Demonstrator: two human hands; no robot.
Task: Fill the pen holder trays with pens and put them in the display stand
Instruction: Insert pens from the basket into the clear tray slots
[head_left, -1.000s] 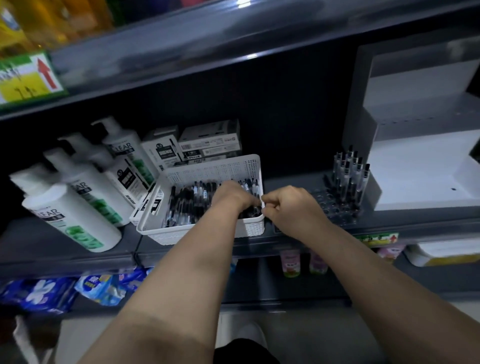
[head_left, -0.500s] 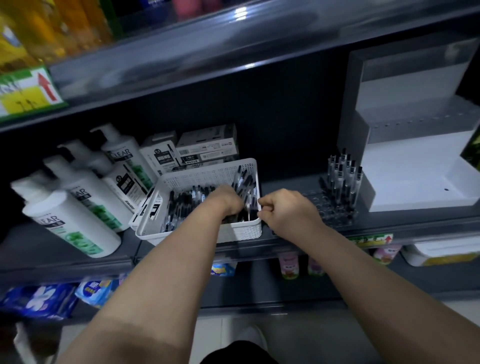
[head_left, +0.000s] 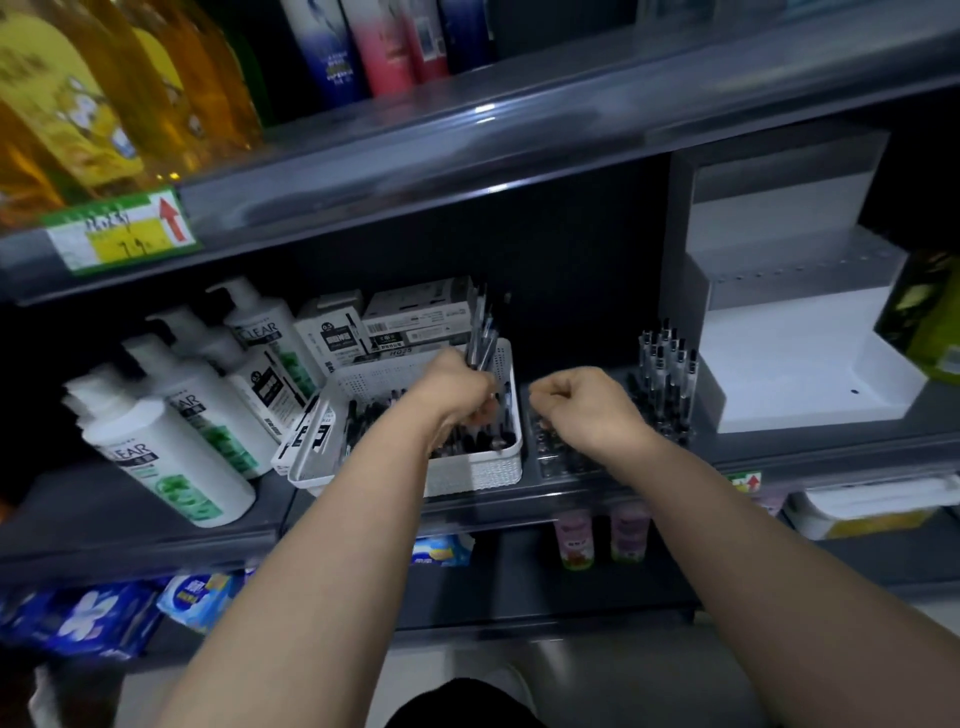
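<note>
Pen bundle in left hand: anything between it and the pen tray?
Yes. The right hand, fist curled, hangs over the dark perforated pen holder tray, right of the black pen bundle the left hand grips. The right wall of the white plastic basket also lies between.

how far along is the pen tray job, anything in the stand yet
Early on. Done: a few rows of upright pens stand in the pen tray. In hand: the left hand grips a bunch of pens above the basket; the right hand is curled over the tray, contents unseen. Left: the tray's near holes are empty, and the display stand shows no tray.
</note>
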